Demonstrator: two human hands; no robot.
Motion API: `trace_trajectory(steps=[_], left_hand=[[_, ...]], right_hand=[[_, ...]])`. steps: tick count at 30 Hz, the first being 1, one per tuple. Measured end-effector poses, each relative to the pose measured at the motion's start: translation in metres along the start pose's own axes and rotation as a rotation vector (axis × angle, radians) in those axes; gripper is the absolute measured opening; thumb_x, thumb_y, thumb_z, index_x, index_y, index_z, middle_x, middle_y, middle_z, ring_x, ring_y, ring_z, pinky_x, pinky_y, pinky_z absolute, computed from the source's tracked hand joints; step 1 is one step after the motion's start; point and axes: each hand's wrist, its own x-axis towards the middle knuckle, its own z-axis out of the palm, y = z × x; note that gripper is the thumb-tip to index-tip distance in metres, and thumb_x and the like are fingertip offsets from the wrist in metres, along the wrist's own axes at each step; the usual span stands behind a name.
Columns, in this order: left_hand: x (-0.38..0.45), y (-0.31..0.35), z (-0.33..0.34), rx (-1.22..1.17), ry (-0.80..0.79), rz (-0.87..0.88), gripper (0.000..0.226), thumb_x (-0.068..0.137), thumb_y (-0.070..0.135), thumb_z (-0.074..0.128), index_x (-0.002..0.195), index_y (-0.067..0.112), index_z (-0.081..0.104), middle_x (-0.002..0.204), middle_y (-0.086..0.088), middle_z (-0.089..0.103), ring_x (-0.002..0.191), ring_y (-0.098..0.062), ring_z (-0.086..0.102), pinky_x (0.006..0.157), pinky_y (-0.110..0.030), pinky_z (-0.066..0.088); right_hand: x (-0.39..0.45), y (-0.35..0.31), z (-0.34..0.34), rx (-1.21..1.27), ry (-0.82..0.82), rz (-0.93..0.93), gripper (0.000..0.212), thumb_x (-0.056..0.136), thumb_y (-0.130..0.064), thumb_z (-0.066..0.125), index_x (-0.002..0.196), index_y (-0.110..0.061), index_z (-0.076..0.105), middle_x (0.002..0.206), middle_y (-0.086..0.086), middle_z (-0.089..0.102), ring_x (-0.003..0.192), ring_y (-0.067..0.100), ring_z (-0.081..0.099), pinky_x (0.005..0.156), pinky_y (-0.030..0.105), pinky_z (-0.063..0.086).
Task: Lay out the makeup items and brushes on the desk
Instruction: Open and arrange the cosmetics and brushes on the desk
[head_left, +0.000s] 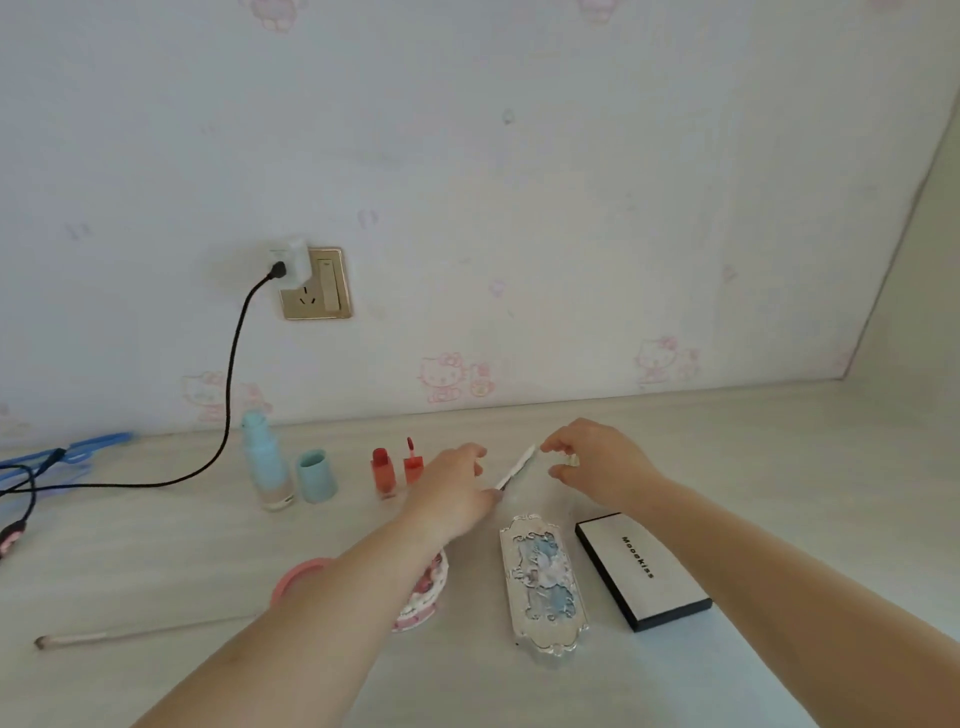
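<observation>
Both hands meet above the desk's middle. My left hand (452, 486) pinches the lower end of a thin white stick-like item (517, 466); my right hand (597, 465) pinches its upper end. Left of them stand a red lip-gloss bottle (383, 474) and its applicator cap (413, 462), a pale blue pump bottle (267, 465) and its blue cap (316, 475). Nearer me lie an ornate silver-and-blue palette (543, 582) and a white black-edged palette (641, 569). A pink round compact (423, 597) is partly hidden under my left forearm. A long brush (145, 631) lies at the left.
A black cable (228, 395) runs from the wall socket (317, 283) down across the desk's left side, beside blue hangers (78, 452). The wall rises right behind the bottles. A side panel bounds the desk at the far right.
</observation>
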Motion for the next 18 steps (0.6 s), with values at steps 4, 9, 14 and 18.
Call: trace_trajectory(steps=[4, 9, 14, 18], left_hand=[[0.019, 0.002, 0.013, 0.178, 0.027, -0.077, 0.051, 0.082, 0.041, 0.063, 0.128, 0.021, 0.052, 0.124, -0.002, 0.056, 0.115, -0.021, 0.053, 0.094, -0.032, 0.045], [0.027, 0.002, 0.018, 0.347, 0.042, -0.020, 0.025, 0.083, 0.040, 0.058, 0.098, 0.021, 0.066, 0.106, -0.007, 0.063, 0.103, -0.028, 0.058, 0.081, -0.032, 0.047], [0.029, -0.001, 0.019, 0.308, 0.057, 0.004, 0.018, 0.084, 0.035, 0.057, 0.091, 0.020, 0.063, 0.102, -0.006, 0.063, 0.100, -0.027, 0.058, 0.071, -0.030, 0.040], [0.021, 0.004, 0.017, 0.235, 0.087, 0.020, 0.019, 0.085, 0.033, 0.057, 0.098, 0.020, 0.059, 0.108, -0.004, 0.060, 0.105, -0.024, 0.056, 0.080, -0.032, 0.043]], right_hand=[[0.023, -0.007, 0.018, -0.006, -0.050, -0.101, 0.036, 0.090, -0.024, 0.056, 0.126, -0.028, 0.057, 0.133, -0.006, 0.051, 0.122, 0.013, 0.048, 0.101, 0.029, 0.038], [0.038, -0.016, 0.029, -0.212, -0.088, -0.226, 0.031, 0.095, -0.025, 0.048, 0.123, -0.030, 0.059, 0.132, -0.003, 0.052, 0.124, 0.020, 0.043, 0.089, 0.032, 0.037], [0.039, -0.015, 0.032, -0.342, -0.066, -0.286, 0.028, 0.096, -0.023, 0.046, 0.118, -0.029, 0.061, 0.123, 0.000, 0.058, 0.116, 0.024, 0.047, 0.088, 0.035, 0.039], [0.033, -0.015, 0.028, -0.339, -0.043, -0.288, 0.024, 0.094, -0.023, 0.046, 0.114, -0.026, 0.060, 0.118, 0.001, 0.058, 0.112, 0.023, 0.050, 0.088, 0.036, 0.041]])
